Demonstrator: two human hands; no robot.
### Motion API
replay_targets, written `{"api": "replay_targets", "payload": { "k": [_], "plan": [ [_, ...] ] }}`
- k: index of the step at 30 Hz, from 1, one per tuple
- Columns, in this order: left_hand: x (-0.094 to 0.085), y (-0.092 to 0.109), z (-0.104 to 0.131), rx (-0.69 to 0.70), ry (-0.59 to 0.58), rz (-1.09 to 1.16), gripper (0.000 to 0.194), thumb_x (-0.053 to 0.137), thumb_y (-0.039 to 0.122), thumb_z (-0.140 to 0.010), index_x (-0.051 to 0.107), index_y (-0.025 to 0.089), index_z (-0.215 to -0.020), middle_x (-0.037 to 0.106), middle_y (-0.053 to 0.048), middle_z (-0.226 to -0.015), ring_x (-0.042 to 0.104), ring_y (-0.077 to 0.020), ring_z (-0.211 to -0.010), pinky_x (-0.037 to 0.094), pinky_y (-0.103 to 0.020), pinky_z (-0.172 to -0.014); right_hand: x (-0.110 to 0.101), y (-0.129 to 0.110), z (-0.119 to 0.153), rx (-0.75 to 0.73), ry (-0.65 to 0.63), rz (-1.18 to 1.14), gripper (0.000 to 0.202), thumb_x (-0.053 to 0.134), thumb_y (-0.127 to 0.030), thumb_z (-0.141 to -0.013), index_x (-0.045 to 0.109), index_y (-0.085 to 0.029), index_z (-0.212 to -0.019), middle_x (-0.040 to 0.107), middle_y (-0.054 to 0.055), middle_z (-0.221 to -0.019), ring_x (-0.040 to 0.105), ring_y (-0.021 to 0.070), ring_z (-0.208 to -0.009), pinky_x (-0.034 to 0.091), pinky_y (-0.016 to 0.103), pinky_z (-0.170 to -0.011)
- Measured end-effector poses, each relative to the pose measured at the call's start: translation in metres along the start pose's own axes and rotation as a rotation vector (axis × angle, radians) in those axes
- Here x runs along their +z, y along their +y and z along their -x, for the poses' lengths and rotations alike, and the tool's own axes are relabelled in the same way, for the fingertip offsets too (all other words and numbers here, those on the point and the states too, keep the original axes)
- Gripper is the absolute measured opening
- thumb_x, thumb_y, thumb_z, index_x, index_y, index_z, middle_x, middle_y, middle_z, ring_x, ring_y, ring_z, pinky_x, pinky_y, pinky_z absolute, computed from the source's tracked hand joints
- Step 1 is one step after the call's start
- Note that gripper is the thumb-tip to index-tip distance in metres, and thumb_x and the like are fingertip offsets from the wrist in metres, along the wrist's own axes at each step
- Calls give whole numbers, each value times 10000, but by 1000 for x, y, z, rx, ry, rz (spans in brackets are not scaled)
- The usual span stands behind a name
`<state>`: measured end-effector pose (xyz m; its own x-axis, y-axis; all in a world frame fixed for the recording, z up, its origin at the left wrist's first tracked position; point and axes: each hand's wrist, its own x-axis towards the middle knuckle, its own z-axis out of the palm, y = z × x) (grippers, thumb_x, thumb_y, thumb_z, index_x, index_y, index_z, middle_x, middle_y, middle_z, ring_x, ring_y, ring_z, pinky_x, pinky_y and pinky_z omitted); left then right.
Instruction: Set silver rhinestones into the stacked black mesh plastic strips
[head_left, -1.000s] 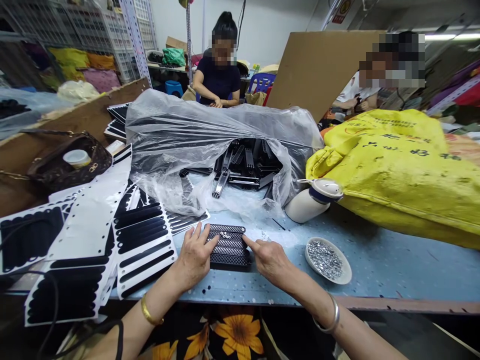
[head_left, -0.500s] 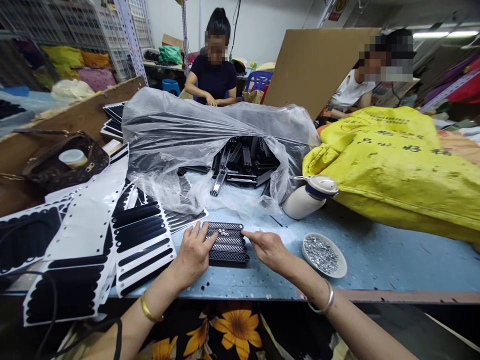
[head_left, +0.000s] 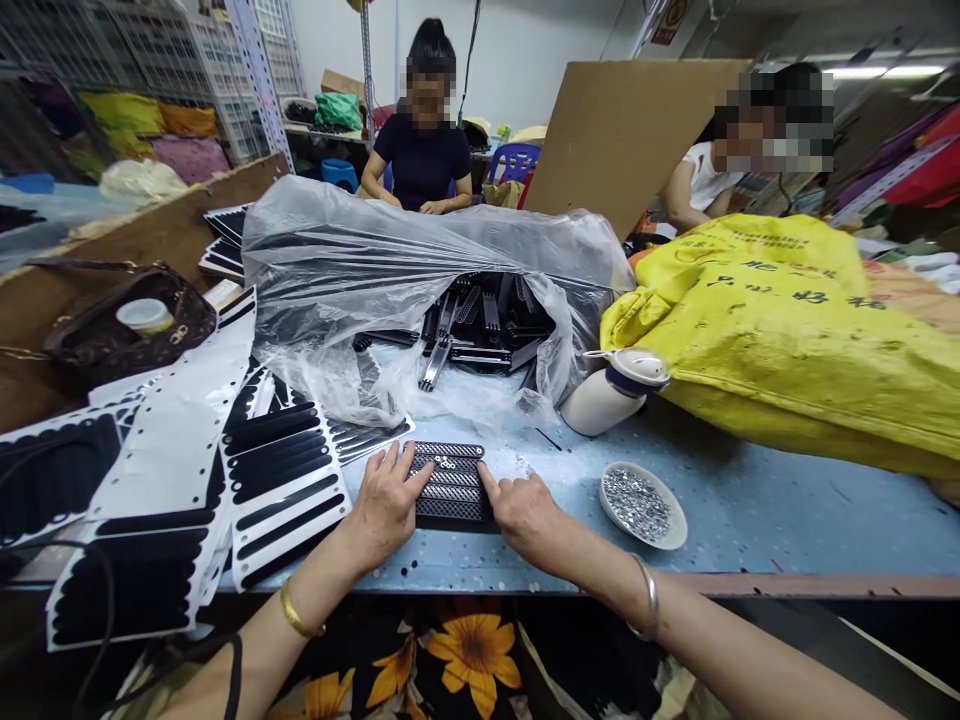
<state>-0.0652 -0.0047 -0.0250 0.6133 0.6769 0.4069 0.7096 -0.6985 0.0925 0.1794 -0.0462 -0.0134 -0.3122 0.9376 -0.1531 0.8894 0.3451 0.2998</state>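
A row of black perforated strips [head_left: 450, 492] lies side by side on the blue table, with several small silvery rings [head_left: 445, 463] on top. My left hand [head_left: 386, 500] rests at the left end of the strips, fingers apart, its thumb over them beside the rings. At the right end, my right hand [head_left: 521, 510] touches the strips with its extended index finger; the other fingers are curled, and nothing shows in them. A white bowl [head_left: 681, 530] of small shiny metal pieces [head_left: 637, 504] stands to the right.
Behind the strips, a clear plastic bag [head_left: 322, 250] holds black parts [head_left: 487, 320]. A white bottle [head_left: 604, 400] and yellow sack [head_left: 765, 350] are at right. Strip sheets [head_left: 281, 480] and a brown handbag [head_left: 97, 325] lie left. Two people sit beyond, near a cardboard sheet [head_left: 637, 130].
My right index finger has shifted slightly left and down along the strips' right end, and that hand is more curled. My left hand has hardly moved. The person opposite has moved their hands apart.
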Motion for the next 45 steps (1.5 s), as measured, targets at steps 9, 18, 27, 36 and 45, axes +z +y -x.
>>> {"api": "replay_targets", "payload": {
  "k": [9,18,27,36,45],
  "plan": [
    [-3,0,0,-15,-48,-6,576,515,18,-774,642,190,-1309,539,-210,-1386,504,-405,-1270,438,-567,-988,-42,12,4,38,-237,-189,783,347,-73,-772,260,-201,-1539,709,87,-1002,658,68,-794,224,166,-633],
    [-1,-1,-1,11,10,-18,547,515,7,-775,661,178,-1273,567,-217,-1340,530,-410,-1232,458,-561,-960,-30,14,-2,46,0,-323,599,356,-101,-826,491,-156,-1407,725,71,-887,595,7,-668,172,155,-587],
    [1,-2,-1,7,43,-4,544,513,-4,-768,670,174,-1257,566,-222,-1335,536,-396,-1230,471,-557,-962,-4,16,-14,187,133,-639,411,415,-245,-878,689,-210,-1182,735,61,-913,647,19,-748,427,85,-661],
    [-1,0,-2,-2,27,18,533,523,3,-763,676,162,-1248,566,-233,-1335,543,-409,-1216,470,-563,-960,-13,13,-35,470,63,-1193,318,565,-331,-760,749,-128,-923,732,43,-774,605,13,-586,471,100,-566],
    [2,-1,-1,-14,52,34,530,516,-2,-765,683,174,-1236,575,-221,-1332,547,-407,-1212,477,-563,-942,-29,14,-38,624,-24,-1621,507,764,-436,-530,647,-70,-860,550,-39,-478,489,26,-386,418,134,-417]
  ]
}}
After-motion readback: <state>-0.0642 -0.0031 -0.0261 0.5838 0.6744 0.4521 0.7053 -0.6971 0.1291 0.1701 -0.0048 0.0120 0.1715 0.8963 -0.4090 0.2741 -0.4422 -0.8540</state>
